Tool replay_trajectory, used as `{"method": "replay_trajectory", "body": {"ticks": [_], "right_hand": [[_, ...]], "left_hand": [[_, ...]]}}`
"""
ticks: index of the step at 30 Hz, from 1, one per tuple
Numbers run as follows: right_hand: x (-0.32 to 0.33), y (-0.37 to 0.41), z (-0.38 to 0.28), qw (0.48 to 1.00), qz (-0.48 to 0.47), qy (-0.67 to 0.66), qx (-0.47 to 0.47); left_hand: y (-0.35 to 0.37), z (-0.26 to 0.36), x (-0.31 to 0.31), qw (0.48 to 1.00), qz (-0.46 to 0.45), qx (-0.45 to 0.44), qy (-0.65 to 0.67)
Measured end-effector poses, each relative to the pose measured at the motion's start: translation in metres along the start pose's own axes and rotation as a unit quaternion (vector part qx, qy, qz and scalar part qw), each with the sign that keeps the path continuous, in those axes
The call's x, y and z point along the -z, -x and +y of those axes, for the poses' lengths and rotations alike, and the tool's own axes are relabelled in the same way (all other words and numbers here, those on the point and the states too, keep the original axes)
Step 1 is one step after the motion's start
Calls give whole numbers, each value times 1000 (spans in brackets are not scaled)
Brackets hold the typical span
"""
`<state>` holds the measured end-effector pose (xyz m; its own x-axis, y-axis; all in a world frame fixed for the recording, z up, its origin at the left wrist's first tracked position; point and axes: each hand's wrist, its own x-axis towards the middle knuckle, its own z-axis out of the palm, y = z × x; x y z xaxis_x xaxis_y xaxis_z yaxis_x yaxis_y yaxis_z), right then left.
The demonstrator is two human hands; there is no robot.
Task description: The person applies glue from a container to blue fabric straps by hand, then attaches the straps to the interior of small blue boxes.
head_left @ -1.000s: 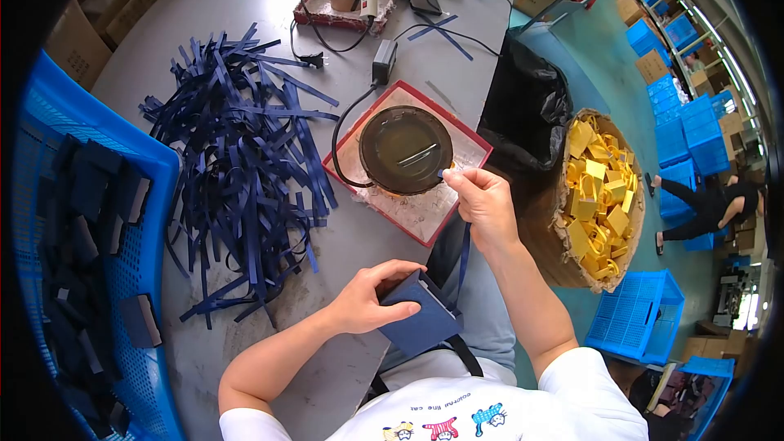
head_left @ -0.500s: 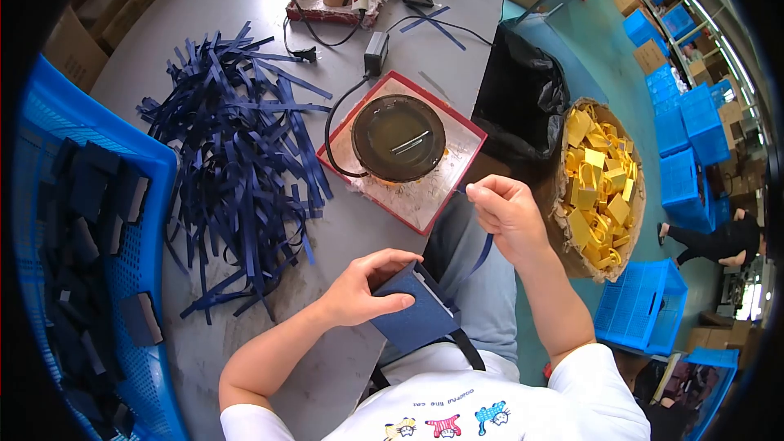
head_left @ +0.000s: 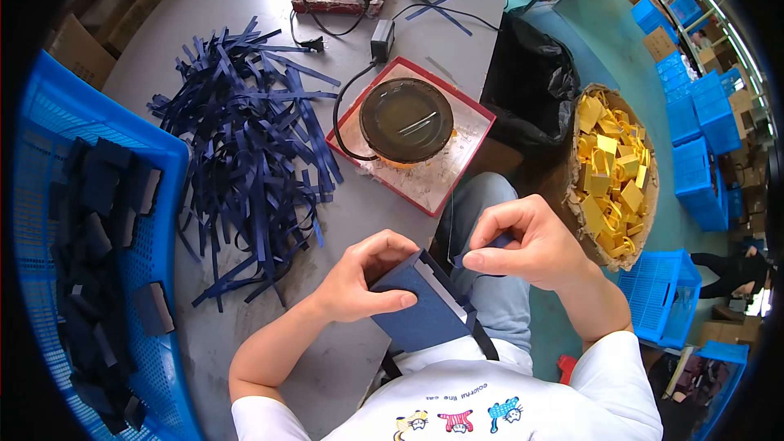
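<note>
My left hand is closed on a small dark blue box, thumb across its front face and fingers behind its upper edge. A pale edge shows along the box's right side. Close to that side, my right hand pinches a blue ribbon between thumb and fingers; most of the strip is hidden by the hand. A fine thread of glue runs down from the pot's tray toward the ribbon end. The round glue pot sits in a red-rimmed tray beyond my hands.
A heap of blue ribbons covers the table's left part. At far left a blue crate holds dark boxes. Right of the table are a black-lined bin and a carton of yellow pieces. A power cord crosses the table's back.
My right hand has come down toward the box, carrying the ribbon with it; the ribbon's hanging length is now mostly hidden. My left hand keeps its hold on the box.
</note>
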<state>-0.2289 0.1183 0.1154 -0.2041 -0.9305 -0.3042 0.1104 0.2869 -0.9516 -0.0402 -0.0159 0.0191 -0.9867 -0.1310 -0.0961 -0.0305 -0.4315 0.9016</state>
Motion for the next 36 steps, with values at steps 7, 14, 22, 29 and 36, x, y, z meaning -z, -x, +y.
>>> {"method": "replay_trajectory", "body": {"ticks": [7, 14, 22, 29, 36], "right_hand": [[-11, -1, 4, 995, -36, 90, -9], [-14, -4, 2, 985, -61, 158, -15], [-17, -7, 5, 975, -55, 216, 7], [-18, -9, 5, 969, -58, 241, 16], [-19, -10, 8, 953, -40, 296, 52]], "left_hand": [[6, 12, -5, 999, -23, -8, -30], [6, 13, -6, 999, -25, -21, -43], [6, 15, -7, 998, -23, -20, -54], [6, 16, -7, 998, -28, -14, -59], [6, 13, -8, 997, -20, -20, -74]]}}
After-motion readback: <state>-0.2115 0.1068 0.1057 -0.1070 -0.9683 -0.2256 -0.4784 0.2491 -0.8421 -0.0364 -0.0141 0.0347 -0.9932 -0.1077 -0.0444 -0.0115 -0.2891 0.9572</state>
